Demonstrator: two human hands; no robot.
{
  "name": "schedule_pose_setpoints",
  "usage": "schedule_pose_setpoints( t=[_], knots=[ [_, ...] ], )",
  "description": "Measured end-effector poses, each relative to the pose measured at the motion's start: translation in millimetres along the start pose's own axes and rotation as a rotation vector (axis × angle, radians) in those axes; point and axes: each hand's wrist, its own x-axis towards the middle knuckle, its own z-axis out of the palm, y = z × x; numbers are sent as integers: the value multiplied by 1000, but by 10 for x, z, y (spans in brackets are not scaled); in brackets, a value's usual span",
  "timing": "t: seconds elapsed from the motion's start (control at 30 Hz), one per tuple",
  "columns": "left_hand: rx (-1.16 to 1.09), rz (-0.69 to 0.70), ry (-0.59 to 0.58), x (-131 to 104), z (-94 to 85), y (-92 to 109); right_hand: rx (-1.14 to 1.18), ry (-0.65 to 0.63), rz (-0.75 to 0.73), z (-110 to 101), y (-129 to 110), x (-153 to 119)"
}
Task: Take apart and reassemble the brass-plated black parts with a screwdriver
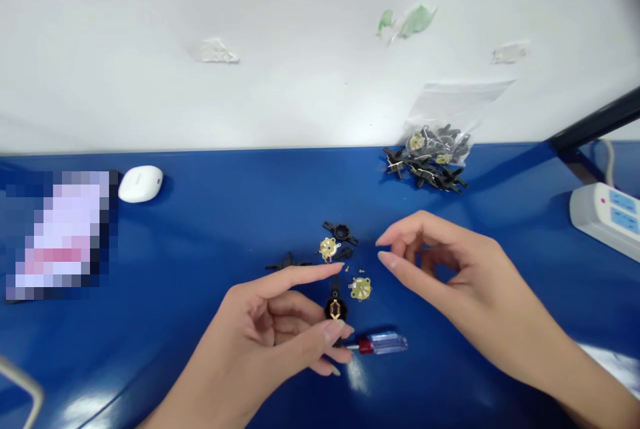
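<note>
My left hand (285, 326) grips a small black plastic housing (335, 296) between thumb and fingers, its index finger stretched out above it. A gold hexagonal metal piece (335, 310) sits in the middle of that housing. To the right, my right hand (450, 276) hovers with thumb and index fingertips slightly apart and nothing visible between them. Between the hands lie two round brass-coloured discs, one nearer (361, 289) and one farther (329, 248), and two tiny brass screws (361, 271). A black housing with a round opening (342, 232) rests behind them.
A screwdriver (385, 343) with a clear handle lies below the discs. Another black part (289, 262) is behind my left hand. Black parts (430, 172) and a clear bag (445, 129) stand by the wall. A white case (141, 184), blurred screen (65, 236) and power strip (607, 216) flank the workspace.
</note>
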Motion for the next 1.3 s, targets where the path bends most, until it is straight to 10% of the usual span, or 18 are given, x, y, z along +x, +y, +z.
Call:
schedule_pose_setpoints(
  t=[0.3, 0.6, 1.3],
  knots=[
    [18, 0, 84, -13, 60, 68, -281, -255, -169, 97, 109, -80],
    [26, 8, 71, -10, 59, 59, -465, -140, -362, 153, 221, -77],
    [47, -21, 91, -34, 83, 95, -422, -189, -300, 110, 170, -69]
  ],
)
